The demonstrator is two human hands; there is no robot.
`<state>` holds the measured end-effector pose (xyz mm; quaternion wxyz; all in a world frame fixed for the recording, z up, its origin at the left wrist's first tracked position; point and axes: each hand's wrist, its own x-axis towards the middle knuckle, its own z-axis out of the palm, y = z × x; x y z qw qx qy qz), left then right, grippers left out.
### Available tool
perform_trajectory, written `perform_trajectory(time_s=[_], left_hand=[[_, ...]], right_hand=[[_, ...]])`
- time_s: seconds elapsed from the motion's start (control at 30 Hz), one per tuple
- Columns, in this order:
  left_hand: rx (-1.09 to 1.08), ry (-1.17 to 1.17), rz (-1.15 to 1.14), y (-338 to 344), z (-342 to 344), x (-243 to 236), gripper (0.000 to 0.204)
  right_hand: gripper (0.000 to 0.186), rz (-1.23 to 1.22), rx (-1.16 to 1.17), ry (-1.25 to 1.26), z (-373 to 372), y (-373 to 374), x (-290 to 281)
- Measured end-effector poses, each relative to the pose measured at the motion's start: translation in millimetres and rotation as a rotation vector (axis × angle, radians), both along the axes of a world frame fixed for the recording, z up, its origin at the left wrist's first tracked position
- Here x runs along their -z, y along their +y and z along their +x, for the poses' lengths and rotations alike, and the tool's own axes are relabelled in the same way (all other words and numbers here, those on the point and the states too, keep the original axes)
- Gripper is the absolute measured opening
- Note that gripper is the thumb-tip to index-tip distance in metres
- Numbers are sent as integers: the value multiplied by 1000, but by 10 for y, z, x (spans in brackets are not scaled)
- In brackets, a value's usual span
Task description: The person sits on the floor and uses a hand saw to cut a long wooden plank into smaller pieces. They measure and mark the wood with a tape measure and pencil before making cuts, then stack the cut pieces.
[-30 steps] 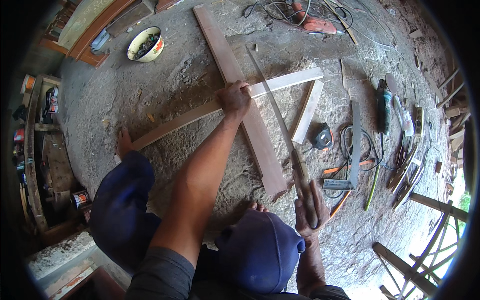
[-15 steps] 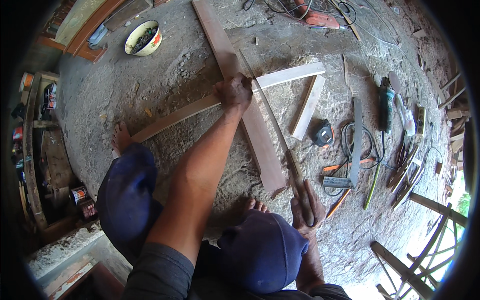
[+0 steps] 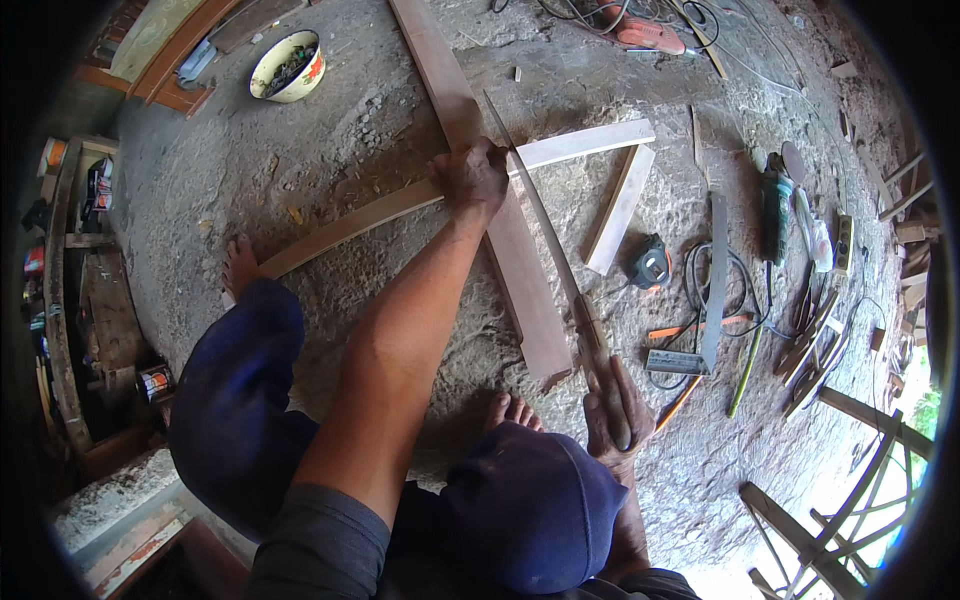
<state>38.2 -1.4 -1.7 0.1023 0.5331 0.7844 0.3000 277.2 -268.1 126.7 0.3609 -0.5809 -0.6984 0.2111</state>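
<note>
My left hand (image 3: pixel 470 178) is closed over the spot where a long light wood strip (image 3: pixel 350 222) crosses a wide plank (image 3: pixel 530 300), pressing the strip down. A handsaw (image 3: pixel 545 218) lies with its narrow blade across the strip, just right of my left fingers. Its handle end is in my right hand (image 3: pixel 618 415), which is wrapped round it near my right knee. My left foot (image 3: pixel 240 268) touches the strip's left end. To the right of the blade lies a short wood piece (image 3: pixel 620 210), close under the strip's right end.
Right of the saw lie a tape measure (image 3: pixel 650 262), a try square (image 3: pixel 715 280), pencils, a coiled cord and an angle grinder (image 3: pixel 776 210). A red power tool (image 3: pixel 650 36) sits at the far side. An enamel bowl (image 3: pixel 300 88) stands far left, above a wooden shelf (image 3: pixel 70 300).
My left knee has shifted a little to the left. Both hands keep their grips, and the saw has barely moved. The whole view has shifted slightly.
</note>
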Motion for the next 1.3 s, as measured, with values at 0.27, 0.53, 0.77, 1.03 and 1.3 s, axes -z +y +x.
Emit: perform_trajectory(time_s=[0.27, 0.53, 0.77, 1.03, 1.3], left_hand=[[7, -6, -41, -16, 19, -44, 18], [31, -40, -85, -3, -10, -4, 28], [44, 4, -122, -20, 2, -64, 28], [37, 7, -85, -13, 28, -23, 23], [377, 54, 151, -197, -241, 124, 28]], right_hand=[[44, 20, -9, -103, 84, -171, 18], [46, 42, -56, -75, 12, 125, 43], [42, 56, -26, -120, 83, -174, 4], [46, 6, -34, -175, 111, -80, -7], [49, -26, -28, -59, -160, 270, 8]])
